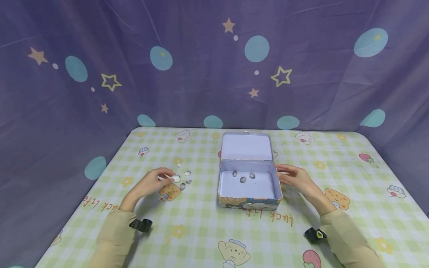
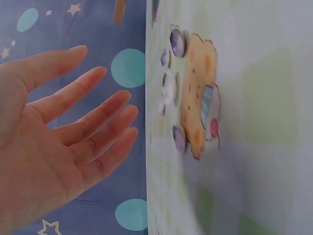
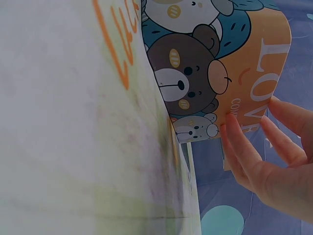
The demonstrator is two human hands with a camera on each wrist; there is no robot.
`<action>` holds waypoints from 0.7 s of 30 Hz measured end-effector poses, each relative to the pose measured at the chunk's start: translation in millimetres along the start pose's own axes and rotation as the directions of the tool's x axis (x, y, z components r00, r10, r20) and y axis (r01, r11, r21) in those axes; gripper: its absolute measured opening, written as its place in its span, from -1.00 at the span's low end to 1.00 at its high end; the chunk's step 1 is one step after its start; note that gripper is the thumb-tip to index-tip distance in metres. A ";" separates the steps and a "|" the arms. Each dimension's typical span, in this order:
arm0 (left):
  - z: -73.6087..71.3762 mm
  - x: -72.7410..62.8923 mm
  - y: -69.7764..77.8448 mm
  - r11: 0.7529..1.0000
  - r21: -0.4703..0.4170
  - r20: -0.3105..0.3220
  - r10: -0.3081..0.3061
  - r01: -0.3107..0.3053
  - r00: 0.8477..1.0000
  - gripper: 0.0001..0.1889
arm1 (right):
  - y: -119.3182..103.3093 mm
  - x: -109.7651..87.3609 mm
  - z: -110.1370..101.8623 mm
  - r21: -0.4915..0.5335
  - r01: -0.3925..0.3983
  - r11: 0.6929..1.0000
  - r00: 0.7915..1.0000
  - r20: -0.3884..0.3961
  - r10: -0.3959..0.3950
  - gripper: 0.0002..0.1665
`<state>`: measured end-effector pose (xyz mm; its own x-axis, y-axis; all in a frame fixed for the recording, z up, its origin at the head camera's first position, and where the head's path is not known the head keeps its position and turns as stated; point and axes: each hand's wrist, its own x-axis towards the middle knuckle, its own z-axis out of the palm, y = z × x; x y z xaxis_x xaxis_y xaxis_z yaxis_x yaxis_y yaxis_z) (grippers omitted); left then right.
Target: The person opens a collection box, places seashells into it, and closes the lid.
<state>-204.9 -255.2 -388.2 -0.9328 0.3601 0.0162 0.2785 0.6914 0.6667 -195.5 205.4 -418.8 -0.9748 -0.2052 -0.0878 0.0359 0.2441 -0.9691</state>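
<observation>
My left hand (image 1: 156, 182) hovers with fingers spread over the left part of the table, close beside a loose cluster of small shells. A white shell (image 1: 176, 179) lies right at its fingertips in the head view; the left wrist view shows other purple-grey shells (image 2: 179, 43) on the cloth and nothing in the palm. At the middle stands a rectangular tin box (image 1: 248, 191), its lid (image 1: 246, 147) tipped back. Three shells (image 1: 242, 179) lie on the box's pale floor. Extended fingers of my right hand (image 1: 296, 180) touch the printed right side (image 3: 188, 73) near the rim.
The table wears a green-and-white checked cloth (image 1: 197, 230) with printed cartoon animals, flowers and lettering. Behind it and at both sides hangs a purple curtain (image 1: 201, 85) with stars and teal ovals. A black wrist camera (image 1: 142, 225) sits at the left sleeve.
</observation>
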 end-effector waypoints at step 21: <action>2.1 -5.3 -24.7 0.984 0.144 0.019 -0.103 0.100 0.994 -0.74 | 1.2 0.2 0.4 0.007 0.009 1.000 1.000 -0.003 -0.009 -0.33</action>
<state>-206.3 -272.9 -406.2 -0.9521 0.2983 -0.0668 0.2142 0.8069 0.5504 -195.5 205.3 -420.1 -0.9756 -0.2049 -0.0787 0.0290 0.2354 -0.9715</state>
